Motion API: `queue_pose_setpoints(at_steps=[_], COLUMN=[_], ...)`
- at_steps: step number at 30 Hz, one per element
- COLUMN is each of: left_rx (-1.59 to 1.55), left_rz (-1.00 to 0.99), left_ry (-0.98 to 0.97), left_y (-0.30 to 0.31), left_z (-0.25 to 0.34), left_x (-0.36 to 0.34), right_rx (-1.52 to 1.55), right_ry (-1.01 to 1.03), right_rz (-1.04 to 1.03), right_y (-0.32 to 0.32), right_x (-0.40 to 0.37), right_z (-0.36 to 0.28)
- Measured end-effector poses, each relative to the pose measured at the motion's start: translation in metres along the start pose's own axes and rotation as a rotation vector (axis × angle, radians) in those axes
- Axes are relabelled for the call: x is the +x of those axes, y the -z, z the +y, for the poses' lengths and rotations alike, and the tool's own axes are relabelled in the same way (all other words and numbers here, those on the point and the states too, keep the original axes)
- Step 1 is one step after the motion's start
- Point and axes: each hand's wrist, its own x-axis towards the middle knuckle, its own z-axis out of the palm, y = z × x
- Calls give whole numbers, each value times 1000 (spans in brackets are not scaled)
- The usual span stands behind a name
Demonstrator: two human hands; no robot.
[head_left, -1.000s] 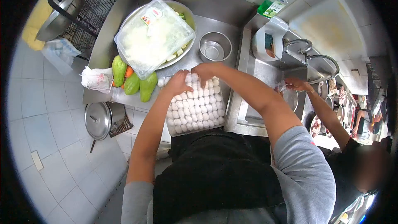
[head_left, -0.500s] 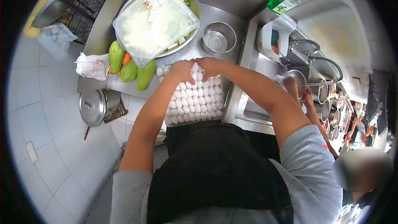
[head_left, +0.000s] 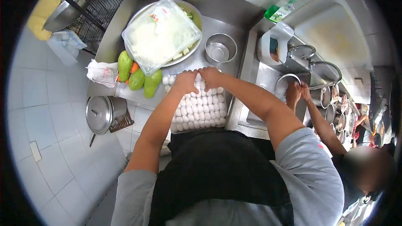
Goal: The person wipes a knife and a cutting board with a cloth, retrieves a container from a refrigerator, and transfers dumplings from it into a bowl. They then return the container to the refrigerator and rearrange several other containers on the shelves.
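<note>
Small white oval balls point(head_left: 199, 112), perhaps dough, sit in tight rows in a shallow tray point(head_left: 226, 102) against my apron. My left hand point(head_left: 186, 82) reaches over the far part of the rows, fingers curled and thumb down among the balls. Beside it my right hand point(head_left: 211, 78) has its fingers bent and thumb lowered in the same way. A few white balls show between the two hands, which seem to grip them; the fingertips are partly hidden.
Left of the tray are green chayotes point(head_left: 136, 79), carrots and a white bag point(head_left: 101, 73). A lidded plastic box point(head_left: 161, 33) rests on a large bowl point(head_left: 197, 14). A steel pot point(head_left: 220, 49) stands behind the tray. At the sink point(head_left: 256, 104), another person's hands point(head_left: 298, 92) hold a bowl.
My view has shifted slightly, so the counter appears lower. My hands stay at the far rows of balls. The other person's hands have moved closer together over the sink.
</note>
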Motion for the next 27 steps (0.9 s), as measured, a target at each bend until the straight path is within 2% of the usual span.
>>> queue_pose_setpoints(at_steps=[2, 3, 4, 6, 8, 10, 12, 13, 14, 15, 17, 18, 19, 20, 21, 22, 24, 25, 26, 27], left_rx=[-33, -82, -92, -44, -39, 16, 9, 4, -5, -13, -33, -51, -157, -246, -288, -275, -511, -675, -672, -970], left_rz=[-61, -198, -218, -165, -151, -31, 4, 41, 27, 144, 461, 417, 287, 210, 416, 436, 418, 431, 429, 386], left_ry=[42, 69, 64, 119, 95, 102, 89, 70, 69, 91, 79, 72, 104, 136, 18, 11, 97, 148, 139, 240], left_y=[-1, 11, 9, 6, 2, -1, -5, -7, -31, -70, -82, -79, -64, -48, -58, -45, -34, -33, -30, -26], left_z=[1, 4, 9, 13, 15, 17, 16, 16, 17, 13, 5, 7, 11, 8, -4, -5, -1, 1, 5, 9], left_x=[10, 16, 15, 15, 9, 9, 7, 4, -4, -13, -3, -9, -19, -14, -16, -17, -22, -21, -19, -14], right_rx=[13, 68, 140, 168, 81, 59, -12, -4, 14, 26, 89, 231, 260, 245, 296, 280, 661, 682, 682, 886], right_ry=[10, 70, 123, 101, 135, 147, 163, 164, 177, 193, 188, 153, 118, 108, 79, 86, -76, -49, -54, -106], right_rz=[-47, -66, -102, -158, 0, 57, 182, 175, 237, 304, 386, 413, 317, 248, 193, 211, 96, 236, 244, 234], right_y=[4, 0, -5, -4, -8, -9, -12, -22, -34, -44, -31, -56, -51, -18, -24, 0, 30, 16, 16, 18], right_x=[11, 16, 9, 6, -3, -11, -13, -9, -11, -8, 4, -13, -31, -31, -23, -27, -44, -43, -46, -50], right_z=[16, 28, 28, 31, 24, 16, 15, 16, 13, 14, 32, 23, 16, 22, 33, 28, 21, 28, 29, 32])
